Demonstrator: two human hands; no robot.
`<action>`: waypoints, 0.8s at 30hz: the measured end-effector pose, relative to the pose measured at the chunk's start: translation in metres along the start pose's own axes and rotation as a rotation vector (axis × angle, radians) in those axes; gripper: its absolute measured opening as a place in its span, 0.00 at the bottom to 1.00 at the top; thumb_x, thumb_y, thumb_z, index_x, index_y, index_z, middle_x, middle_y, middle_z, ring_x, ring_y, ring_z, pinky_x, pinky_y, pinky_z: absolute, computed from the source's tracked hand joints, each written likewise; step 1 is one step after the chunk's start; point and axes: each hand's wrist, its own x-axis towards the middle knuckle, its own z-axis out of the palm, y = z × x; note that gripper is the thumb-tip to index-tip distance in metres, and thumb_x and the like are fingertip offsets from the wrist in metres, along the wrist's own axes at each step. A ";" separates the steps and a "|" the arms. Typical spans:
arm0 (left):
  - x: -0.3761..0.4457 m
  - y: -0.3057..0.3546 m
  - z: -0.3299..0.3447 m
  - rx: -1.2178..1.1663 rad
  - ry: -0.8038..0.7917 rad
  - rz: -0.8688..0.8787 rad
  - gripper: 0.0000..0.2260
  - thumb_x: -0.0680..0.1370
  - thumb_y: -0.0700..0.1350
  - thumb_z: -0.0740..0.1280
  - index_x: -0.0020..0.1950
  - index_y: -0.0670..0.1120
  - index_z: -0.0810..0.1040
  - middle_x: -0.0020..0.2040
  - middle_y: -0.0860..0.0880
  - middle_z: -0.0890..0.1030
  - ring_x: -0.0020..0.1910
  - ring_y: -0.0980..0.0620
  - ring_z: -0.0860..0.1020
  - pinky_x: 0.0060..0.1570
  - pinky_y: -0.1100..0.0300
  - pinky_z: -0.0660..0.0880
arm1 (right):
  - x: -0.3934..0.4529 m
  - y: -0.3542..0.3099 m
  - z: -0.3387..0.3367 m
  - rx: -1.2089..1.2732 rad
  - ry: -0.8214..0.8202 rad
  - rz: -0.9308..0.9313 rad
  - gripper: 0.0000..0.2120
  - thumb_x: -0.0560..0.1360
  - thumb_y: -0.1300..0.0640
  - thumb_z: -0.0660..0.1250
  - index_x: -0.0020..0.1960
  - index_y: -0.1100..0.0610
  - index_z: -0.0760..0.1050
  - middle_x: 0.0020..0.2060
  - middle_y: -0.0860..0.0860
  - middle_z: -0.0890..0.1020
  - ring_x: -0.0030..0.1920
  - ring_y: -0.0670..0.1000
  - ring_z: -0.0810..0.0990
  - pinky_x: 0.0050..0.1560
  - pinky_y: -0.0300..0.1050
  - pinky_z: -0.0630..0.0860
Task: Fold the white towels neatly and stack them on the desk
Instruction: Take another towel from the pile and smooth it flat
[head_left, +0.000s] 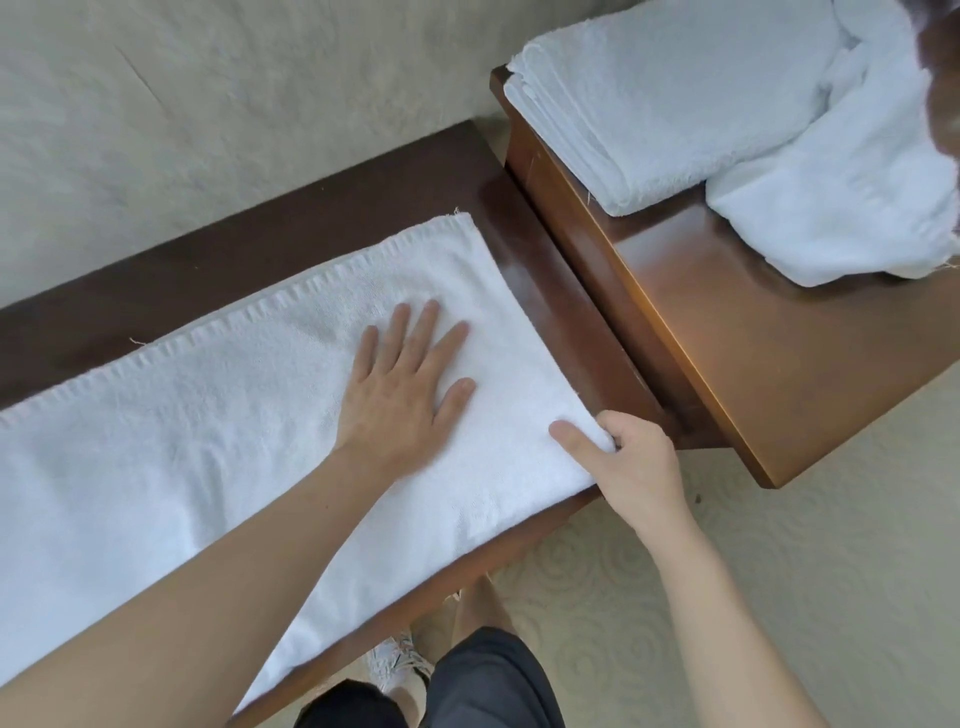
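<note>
1. Along the left and middle of the view, a long white towel (182, 441) lies flat on a dark wooden bench (291, 228), spread lengthwise. I judge it is laid out this way so it can be smoothed and folded end to end. Its ribbed hem runs along the far edge, and its near edge hangs slightly over the front of the bench.

2. Near the middle, my left hand (410, 384) rests palm down on the towel, fingers straight and spread. It holds nothing; it presses the cloth, probably to pin it so it does not slide.

3. Just to the right, my right hand (623, 457) pinches the towel's near right corner, thumb on top and fingers curled under the edge. That grip suits lifting the end over for a fold, a step not yet done. My hands are near each other but not touching.

4. Further right, a lighter wooden desk (737, 332) stands higher, just beside the bench end. A stack of folded towels (649, 114) sits at its far side, so part of the job looks done.

5. At the far right, a crumpled towel (841, 208) lies against that stack, apparently waiting its turn.

6. Below, pale patterned carpet (727, 597) and my dark shorts (483, 680) show.
</note>
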 end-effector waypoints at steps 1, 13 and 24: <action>0.001 0.000 0.000 0.003 -0.004 0.007 0.28 0.83 0.63 0.42 0.82 0.57 0.45 0.83 0.52 0.41 0.81 0.50 0.37 0.78 0.49 0.36 | 0.002 0.001 0.002 -0.120 0.015 0.013 0.28 0.72 0.39 0.72 0.32 0.55 0.59 0.27 0.49 0.61 0.30 0.47 0.60 0.33 0.46 0.60; -0.045 -0.083 -0.015 0.000 0.133 -0.304 0.30 0.81 0.66 0.41 0.82 0.58 0.47 0.83 0.51 0.44 0.81 0.49 0.39 0.78 0.46 0.37 | 0.014 -0.066 0.117 -0.671 -0.120 -0.754 0.26 0.85 0.46 0.50 0.81 0.51 0.56 0.81 0.53 0.58 0.81 0.54 0.53 0.80 0.56 0.51; -0.055 -0.097 -0.004 0.071 0.040 -0.279 0.32 0.80 0.68 0.40 0.81 0.57 0.38 0.82 0.50 0.40 0.81 0.43 0.39 0.76 0.35 0.42 | 0.058 -0.091 0.138 -0.839 0.082 -0.523 0.32 0.83 0.38 0.40 0.83 0.50 0.46 0.82 0.52 0.46 0.81 0.55 0.42 0.79 0.59 0.37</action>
